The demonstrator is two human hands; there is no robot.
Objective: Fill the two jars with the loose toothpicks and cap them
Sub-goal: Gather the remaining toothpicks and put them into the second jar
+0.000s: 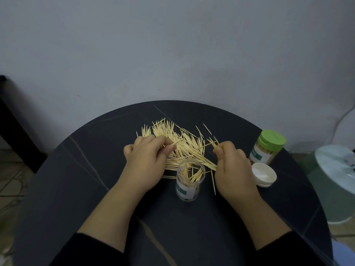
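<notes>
A pile of loose toothpicks [173, 137] lies spread across the far middle of the round dark table [80, 179]. An uncapped clear jar [189, 181] stands upright between my hands, partly filled with toothpicks. My left hand [148, 162] rests on the pile's left side and pinches a toothpick between thumb and fingers. My right hand [232, 169] pinches a few toothpicks that point up and to the left. A second jar with a green cap [267, 147] stands full at the right. A white cap [264, 174] lies upside down in front of it.
The table stands against a pale wall. A pale round fan-like object [338, 169] sits off the table's right edge. A dark piece of furniture [11, 131] stands at the left. A few stray toothpicks [213, 182] lie beside the open jar.
</notes>
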